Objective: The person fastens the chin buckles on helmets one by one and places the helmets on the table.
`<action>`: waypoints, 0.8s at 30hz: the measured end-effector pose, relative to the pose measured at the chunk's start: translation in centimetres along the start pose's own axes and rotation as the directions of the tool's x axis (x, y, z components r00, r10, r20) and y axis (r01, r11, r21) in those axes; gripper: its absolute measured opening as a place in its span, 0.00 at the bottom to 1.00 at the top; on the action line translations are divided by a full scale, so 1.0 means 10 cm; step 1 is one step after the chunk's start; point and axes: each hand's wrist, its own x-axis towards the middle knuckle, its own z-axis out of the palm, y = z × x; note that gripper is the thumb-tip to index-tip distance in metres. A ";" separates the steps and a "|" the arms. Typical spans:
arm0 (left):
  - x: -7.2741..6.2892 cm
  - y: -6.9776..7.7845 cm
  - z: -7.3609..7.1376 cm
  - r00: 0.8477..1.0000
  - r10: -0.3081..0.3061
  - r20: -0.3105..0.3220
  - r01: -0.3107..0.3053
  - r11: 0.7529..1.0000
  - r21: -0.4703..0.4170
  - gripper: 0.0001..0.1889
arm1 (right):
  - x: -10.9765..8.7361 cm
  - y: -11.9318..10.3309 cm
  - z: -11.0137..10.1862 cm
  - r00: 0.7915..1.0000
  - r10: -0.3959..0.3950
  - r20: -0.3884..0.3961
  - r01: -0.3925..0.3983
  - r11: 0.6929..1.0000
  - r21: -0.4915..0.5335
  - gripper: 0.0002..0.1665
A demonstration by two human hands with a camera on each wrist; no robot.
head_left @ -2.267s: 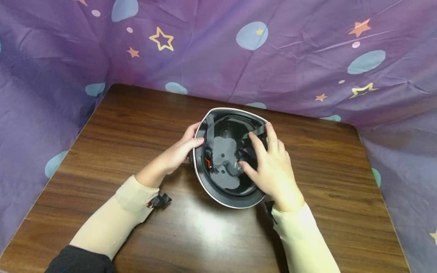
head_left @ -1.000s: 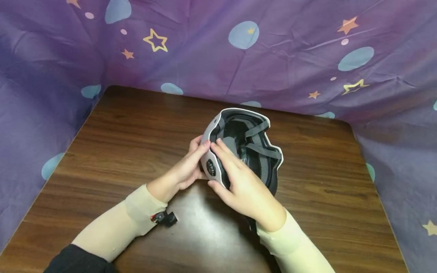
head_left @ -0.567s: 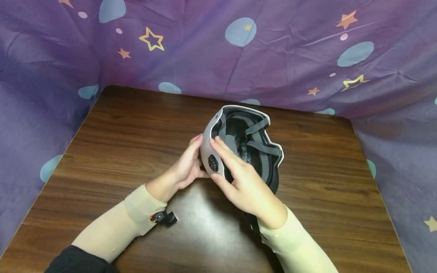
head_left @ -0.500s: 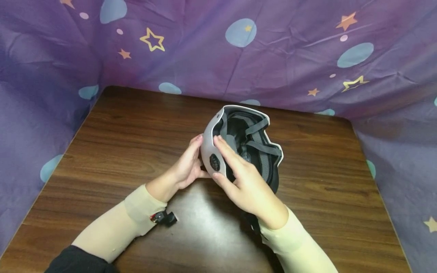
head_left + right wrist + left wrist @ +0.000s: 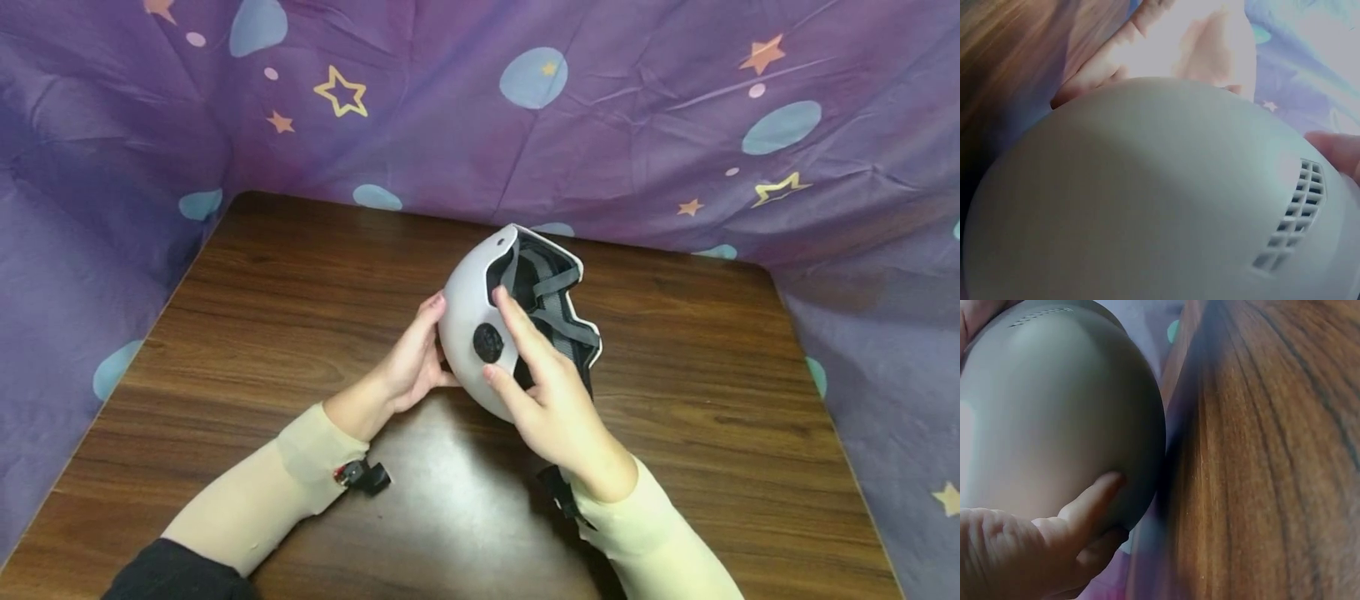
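A pale grey-white helmet [image 5: 472,300] with black lining and grey straps is held tilted over the table, its opening facing right. Near its rim the shell bears a round black patch [image 5: 488,342]. My left hand [image 5: 408,358] holds the rounded crown from the left, thumb and fingers spread on the shell. My right hand [image 5: 555,408] grips the rim: the thumb touches the outer shell below the patch, the forefinger lies at the rim, and the other fingers are hidden. In the right wrist view, a slotted vent [image 5: 1297,209] shows on the shell.
Under the hands lies a brown wood-grain table [image 5: 300,267]. A purple curtain [image 5: 435,117] with stars and blue spots hangs behind and at both sides. A small black camera [image 5: 367,477] is strapped to the left wrist, and black gear [image 5: 557,492] sits under the right.
The helmet has turned from opening-up to opening-right, showing more outer shell and the black patch. My right hand moved from inside the opening to the rim; my left shifted onto the crown.
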 end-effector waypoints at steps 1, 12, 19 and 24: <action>0.00 0.00 0.00 1.000 0.003 -0.002 -0.003 1.000 0.000 0.38 | 0.01 0.00 0.00 1.000 0.002 -0.017 -0.002 1.000 0.018 0.48; 0.04 -0.02 -0.04 1.000 0.015 0.001 -0.015 1.000 0.010 0.39 | 0.05 0.05 -0.02 0.989 0.059 -0.137 -0.020 0.962 0.273 0.50; 0.07 -0.04 -0.11 0.999 -0.006 -0.031 0.006 1.000 0.000 0.40 | 0.05 0.05 -0.03 0.974 0.117 -0.194 -0.030 0.916 0.399 0.48; 0.09 -0.04 -0.18 1.000 -0.026 -0.018 0.025 1.000 -0.006 0.40 | 0.07 0.02 -0.05 0.962 0.168 -0.213 -0.050 0.881 0.470 0.47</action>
